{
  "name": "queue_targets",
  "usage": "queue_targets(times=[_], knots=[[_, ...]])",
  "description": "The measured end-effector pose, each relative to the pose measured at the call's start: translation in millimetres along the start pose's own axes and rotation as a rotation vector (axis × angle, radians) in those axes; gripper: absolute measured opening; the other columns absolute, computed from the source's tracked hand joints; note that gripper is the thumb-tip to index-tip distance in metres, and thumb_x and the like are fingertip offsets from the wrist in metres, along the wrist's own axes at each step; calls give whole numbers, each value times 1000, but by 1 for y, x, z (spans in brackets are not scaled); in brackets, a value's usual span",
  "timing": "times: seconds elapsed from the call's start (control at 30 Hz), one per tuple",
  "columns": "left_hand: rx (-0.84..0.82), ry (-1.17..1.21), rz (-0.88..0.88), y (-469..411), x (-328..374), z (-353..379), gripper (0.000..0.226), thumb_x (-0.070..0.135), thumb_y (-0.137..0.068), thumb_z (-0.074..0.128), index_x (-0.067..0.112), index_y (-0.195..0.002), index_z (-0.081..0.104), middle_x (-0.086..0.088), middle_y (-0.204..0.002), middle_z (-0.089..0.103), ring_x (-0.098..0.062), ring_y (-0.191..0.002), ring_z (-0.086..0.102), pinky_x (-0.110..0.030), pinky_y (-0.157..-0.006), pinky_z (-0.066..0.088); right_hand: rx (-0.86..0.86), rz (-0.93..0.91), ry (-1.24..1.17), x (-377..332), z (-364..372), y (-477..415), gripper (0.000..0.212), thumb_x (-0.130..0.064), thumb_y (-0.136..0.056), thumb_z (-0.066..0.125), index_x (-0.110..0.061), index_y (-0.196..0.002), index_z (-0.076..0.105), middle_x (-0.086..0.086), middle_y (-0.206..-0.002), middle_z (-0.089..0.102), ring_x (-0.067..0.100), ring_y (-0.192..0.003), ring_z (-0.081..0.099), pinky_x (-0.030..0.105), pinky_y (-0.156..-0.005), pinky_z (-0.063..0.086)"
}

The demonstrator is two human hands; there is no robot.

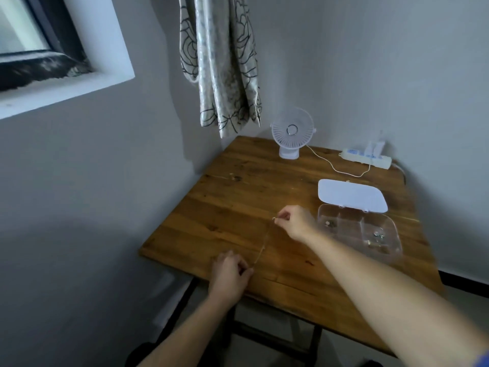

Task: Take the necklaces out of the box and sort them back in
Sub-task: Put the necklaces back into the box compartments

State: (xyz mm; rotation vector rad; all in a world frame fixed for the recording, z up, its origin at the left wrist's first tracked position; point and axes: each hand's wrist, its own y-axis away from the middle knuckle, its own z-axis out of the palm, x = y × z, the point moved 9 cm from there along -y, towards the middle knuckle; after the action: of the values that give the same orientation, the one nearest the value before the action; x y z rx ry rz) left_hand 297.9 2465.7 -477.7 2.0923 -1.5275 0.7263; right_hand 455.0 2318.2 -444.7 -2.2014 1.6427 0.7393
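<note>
A thin chain necklace (264,241) is stretched between my two hands above the wooden table (230,207). My right hand (295,221) pinches its far end, where a small pendant shows. My left hand (231,271) pinches the near end by the table's front edge. To the right lies the clear plastic box (357,229) with its white lid (352,194) folded open behind it. Small pieces of jewellery lie in a few of its compartments. Another thin necklace (234,178) lies on the far left part of the table.
A small white fan (291,135) stands at the table's back edge, its cable running to a white power strip (366,157) at the back right. A patterned curtain (219,62) hangs in the corner. Grey walls close in on two sides.
</note>
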Motion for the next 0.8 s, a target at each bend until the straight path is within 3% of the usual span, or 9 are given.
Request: queue_targets(times=[0.1,0.37,0.47,0.63,0.8], knots=[[-37,9,43,-3,-5,5,14,29,-84,69,23,-76,59,5,-90,53,-14,-93,48,-29,-83,44,-40,34,61,0,14,-27,36,-37,-87,67,-19,-117,64,4,-118,66,24,-106,61,29,-80,46],[-145,-93,20,-13,-1,7,16,32,-84,68,22,-74,61,3,-92,53,-14,-89,52,-27,-80,45,-73,101,214,5,25,-44,19,-32,-87,68,-15,-95,67,5,-94,69,25,-90,65,43,-82,54],[-173,-198,31,-14,4,8,18,33,-87,64,25,-72,58,-1,-100,56,-18,-97,51,-32,-85,44,-54,75,242,1,24,-38,16,-32,-88,66,-17,-92,69,3,-93,69,23,-88,65,42,-79,55],[-110,-252,123,-3,16,8,14,29,-94,54,18,-91,63,-1,-107,55,-17,-102,48,-31,-89,40,75,42,50,-1,3,-18,6,-20,-87,68,-15,-90,72,3,-96,70,18,-87,64,31,-77,54],[-89,-162,147,14,30,6,3,20,-90,59,19,-90,63,4,-95,62,-8,-85,59,-26,-78,54,99,48,-148,5,-47,9,13,-17,-87,69,-13,-98,71,-1,-87,68,16,-82,66,30,-76,54]])
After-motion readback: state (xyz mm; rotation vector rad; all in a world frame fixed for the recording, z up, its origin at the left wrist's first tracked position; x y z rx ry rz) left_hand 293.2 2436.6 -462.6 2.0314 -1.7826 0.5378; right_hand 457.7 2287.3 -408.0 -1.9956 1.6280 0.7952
